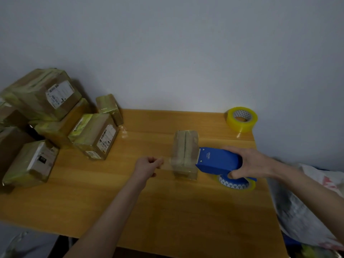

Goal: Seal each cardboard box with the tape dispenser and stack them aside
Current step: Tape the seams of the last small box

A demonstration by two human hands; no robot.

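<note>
Blue tape dispenser (217, 159) is pressing against the cardboard box (185, 153), right hand (249, 162) fingers wrapping it; left hand (149, 165) fingers are pinching clear tape (166, 162).

Right hand (255, 162) grips blue tape dispenser (217, 160), nose against small cardboard box (185, 153) mid-table (130, 211). Left hand (149, 165), at box's 9 o'clock, seemingly pinches clear tape (167, 163). Sealed boxes (95, 135) piled at 10 o'clock, spare tape roll (242, 119) at 1.
</note>
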